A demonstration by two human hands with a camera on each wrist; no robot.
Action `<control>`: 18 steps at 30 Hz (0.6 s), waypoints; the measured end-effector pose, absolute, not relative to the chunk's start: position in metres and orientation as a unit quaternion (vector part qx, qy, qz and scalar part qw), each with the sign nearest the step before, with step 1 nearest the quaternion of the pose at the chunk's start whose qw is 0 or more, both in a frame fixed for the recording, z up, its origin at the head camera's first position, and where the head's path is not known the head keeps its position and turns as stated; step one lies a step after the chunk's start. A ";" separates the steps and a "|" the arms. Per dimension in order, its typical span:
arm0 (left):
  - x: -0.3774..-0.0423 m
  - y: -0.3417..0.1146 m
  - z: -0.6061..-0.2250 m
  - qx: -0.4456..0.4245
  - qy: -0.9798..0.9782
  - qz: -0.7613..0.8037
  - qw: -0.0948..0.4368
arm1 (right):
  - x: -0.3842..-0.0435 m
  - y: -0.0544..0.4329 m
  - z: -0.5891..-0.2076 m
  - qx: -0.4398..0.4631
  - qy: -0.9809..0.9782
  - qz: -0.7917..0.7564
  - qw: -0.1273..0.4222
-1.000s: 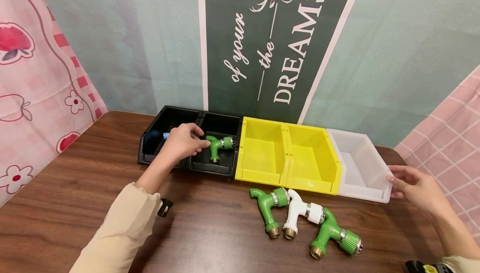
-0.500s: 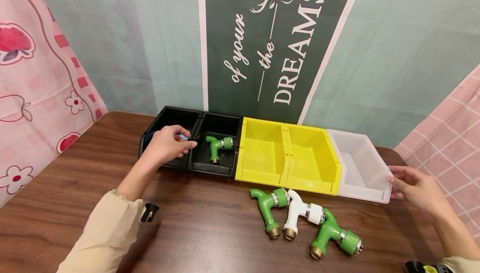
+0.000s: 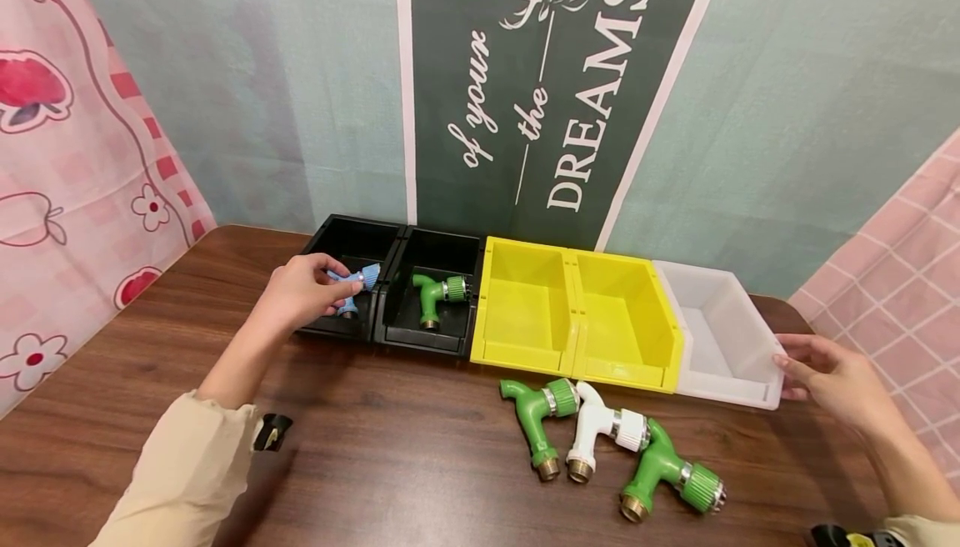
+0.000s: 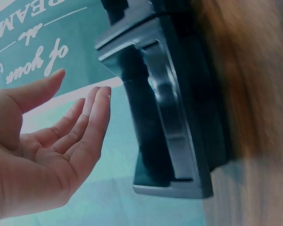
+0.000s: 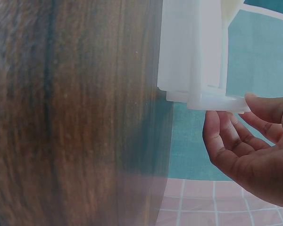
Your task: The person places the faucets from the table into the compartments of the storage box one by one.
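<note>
My left hand (image 3: 296, 290) hovers at the left black bin (image 3: 352, 234), partly hiding a blue tap (image 3: 370, 276) inside it. In the left wrist view that hand's thumb and fingers are spread, with nothing between them, beside the bin's wall. A green tap (image 3: 431, 297) lies in the black bin to the right. My right hand (image 3: 840, 376) holds the outer side of the white bin (image 3: 765, 384) at the far right. In the right wrist view its thumb (image 5: 262, 107) lies on the rim and the fingers touch the wall's outside.
Two yellow bins (image 3: 523, 355) stand between the black and white ones. On the wooden table (image 3: 405, 455) in front lie a green tap (image 3: 532, 418), a white tap (image 3: 592, 422) and another green tap (image 3: 660, 464). A printed curtain (image 3: 345, 113) hangs behind.
My left hand has moved left, from beside the green tap across to the left black bin, uncovering more of the blue tap. The right hand stays at the white bin.
</note>
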State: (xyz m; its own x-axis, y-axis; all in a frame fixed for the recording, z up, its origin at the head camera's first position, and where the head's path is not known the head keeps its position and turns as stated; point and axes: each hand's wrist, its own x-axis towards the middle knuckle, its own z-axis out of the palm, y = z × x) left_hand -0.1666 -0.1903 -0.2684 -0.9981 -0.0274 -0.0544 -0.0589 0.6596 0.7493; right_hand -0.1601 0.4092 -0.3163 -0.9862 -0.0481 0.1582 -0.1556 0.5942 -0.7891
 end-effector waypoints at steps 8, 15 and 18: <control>-0.165 -0.207 -0.276 -0.039 0.911 0.410 0.017 | -0.160 0.408 -0.316 0.058 -0.891 0.447 0.061; -0.163 -0.223 -0.279 -0.050 0.912 0.407 0.011 | -0.160 0.408 -0.316 0.061 -0.889 0.450 0.061; -0.162 -0.229 -0.281 -0.052 0.914 0.401 0.010 | -0.160 0.408 -0.316 0.060 -0.890 0.449 0.061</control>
State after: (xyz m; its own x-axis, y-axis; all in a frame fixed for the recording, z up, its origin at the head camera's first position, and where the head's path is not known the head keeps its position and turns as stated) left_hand -0.1622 -0.2293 -0.2813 -0.9944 -0.0868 -0.0599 -0.1029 0.6726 0.7328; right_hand -0.1597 0.4083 -0.3164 -0.9853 -0.0513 0.1628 -0.1614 0.5900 -0.7911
